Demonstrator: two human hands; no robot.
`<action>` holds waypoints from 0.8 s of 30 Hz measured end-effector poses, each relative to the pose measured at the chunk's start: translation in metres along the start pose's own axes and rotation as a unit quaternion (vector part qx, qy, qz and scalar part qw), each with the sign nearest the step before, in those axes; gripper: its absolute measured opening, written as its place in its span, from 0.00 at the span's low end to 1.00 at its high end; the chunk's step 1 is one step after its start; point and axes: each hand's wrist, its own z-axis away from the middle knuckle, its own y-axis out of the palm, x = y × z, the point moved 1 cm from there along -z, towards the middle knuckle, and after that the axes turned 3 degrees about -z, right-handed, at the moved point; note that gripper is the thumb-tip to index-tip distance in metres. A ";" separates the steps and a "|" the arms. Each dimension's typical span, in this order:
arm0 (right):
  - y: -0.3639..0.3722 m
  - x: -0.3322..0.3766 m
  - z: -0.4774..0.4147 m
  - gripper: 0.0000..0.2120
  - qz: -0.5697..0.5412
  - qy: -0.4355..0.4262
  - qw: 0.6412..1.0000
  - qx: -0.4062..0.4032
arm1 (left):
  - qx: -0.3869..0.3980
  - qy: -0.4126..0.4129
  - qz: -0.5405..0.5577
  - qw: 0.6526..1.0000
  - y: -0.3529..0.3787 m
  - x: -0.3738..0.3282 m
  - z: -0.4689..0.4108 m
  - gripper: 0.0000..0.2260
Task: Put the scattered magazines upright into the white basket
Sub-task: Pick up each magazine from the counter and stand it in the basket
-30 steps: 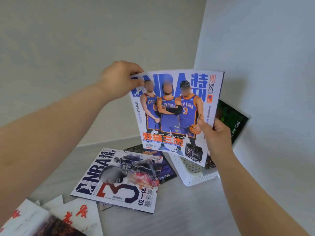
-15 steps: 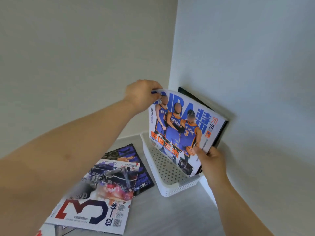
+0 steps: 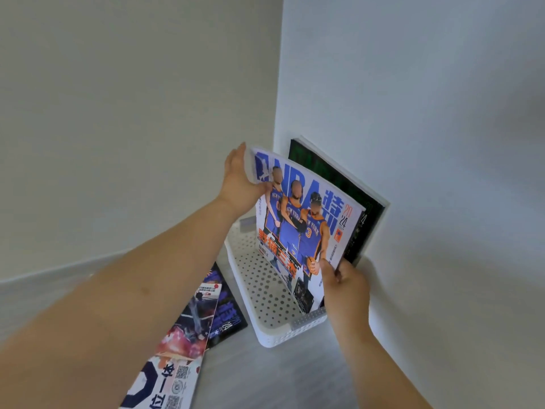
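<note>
My left hand (image 3: 240,184) pinches the top corner of the blue magazine (image 3: 298,228) and my right hand (image 3: 348,284) grips its lower right edge. Its bottom edge is down inside the white basket (image 3: 274,338), just in front of the black magazine (image 3: 324,172) standing by the wall. I should seat that edge flat on the perforated bottom (a bowed cover will likely slump), then lean it back before letting go. A purple issue (image 3: 224,314) and a white-bordered issue (image 3: 182,346) lie overlapping on the grey floor (image 3: 280,376), in a corner of pale walls.

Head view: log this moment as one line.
left hand: holds NBA magazine top corner | right hand: pinches its right edge | NBA magazine: tilted, bottom in white basket | dark magazine: behind, against wall
</note>
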 end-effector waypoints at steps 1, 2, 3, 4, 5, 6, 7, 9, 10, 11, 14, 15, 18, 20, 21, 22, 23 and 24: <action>0.001 -0.001 0.001 0.11 0.011 0.005 1.000 -0.005 | 0.023 -0.027 0.047 0.998 0.006 0.003 0.006 0.38; 0.001 -0.003 0.002 0.13 0.019 0.011 1.000 -0.008 | 0.057 -0.050 0.086 0.993 0.013 0.007 0.011 0.40; 0.002 -0.005 0.003 0.14 0.023 0.019 1.000 -0.010 | 0.096 -0.066 0.105 0.988 0.019 0.010 0.017 0.40; 0.002 -0.006 0.004 0.15 0.025 0.026 0.999 -0.013 | 0.132 -0.072 0.105 0.983 0.026 0.012 0.021 0.39; 0.002 -0.008 0.006 0.14 0.030 0.031 0.999 -0.014 | 0.162 -0.074 0.101 0.979 0.032 0.014 0.026 0.38; 0.001 -0.008 0.008 0.14 0.038 0.033 0.999 -0.015 | 0.183 -0.073 0.102 0.975 0.038 0.014 0.029 0.38; 0.000 -0.008 0.009 0.14 0.046 0.034 0.998 -0.014 | 0.200 -0.069 0.109 0.971 0.043 0.015 0.031 0.38; -0.004 -0.008 0.010 0.17 0.063 0.024 0.998 -0.019 | 0.228 -0.054 0.131 0.963 0.056 0.013 0.034 0.37; -0.007 -0.008 0.011 0.21 0.076 0.022 0.997 -0.026 | 0.239 -0.049 0.140 0.960 0.062 0.012 0.035 0.36; -0.010 -0.008 0.012 0.23 0.087 0.024 0.995 -0.029 | 0.247 -0.048 0.143 0.957 0.067 0.009 0.036 0.36; -0.018 -0.010 0.012 0.20 0.123 0.043 0.991 -0.027 | 0.241 -0.055 0.137 0.959 0.075 0.007 0.038 0.39; -0.019 -0.010 0.012 0.22 0.129 0.042 0.990 -0.028 | 0.237 -0.055 0.137 0.960 0.076 0.007 0.039 0.38; -0.018 -0.005 0.015 0.23 0.130 0.037 0.991 -0.016 | 0.229 -0.054 0.101 0.967 0.074 0.011 0.040 0.38; -0.014 -0.002 0.016 0.19 0.119 0.023 0.993 -0.004 | 0.230 -0.047 0.064 0.970 0.071 0.013 0.043 0.37; -0.013 0.000 0.017 0.17 0.115 0.006 0.993 0.003 | 0.233 -0.045 0.045 0.970 0.069 0.013 0.044 0.35; -0.012 0.004 0.018 0.15 0.113 -0.016 0.993 0.012 | 0.239 -0.044 0.032 0.970 0.067 0.013 0.046 0.34; -0.010 0.008 0.019 0.12 0.110 -0.037 0.993 0.022 | 0.242 -0.043 0.023 0.969 0.065 0.013 0.048 0.31; -0.008 0.011 0.019 0.08 0.107 -0.052 0.992 0.033 | 0.239 -0.043 0.014 0.970 0.062 0.013 0.051 0.29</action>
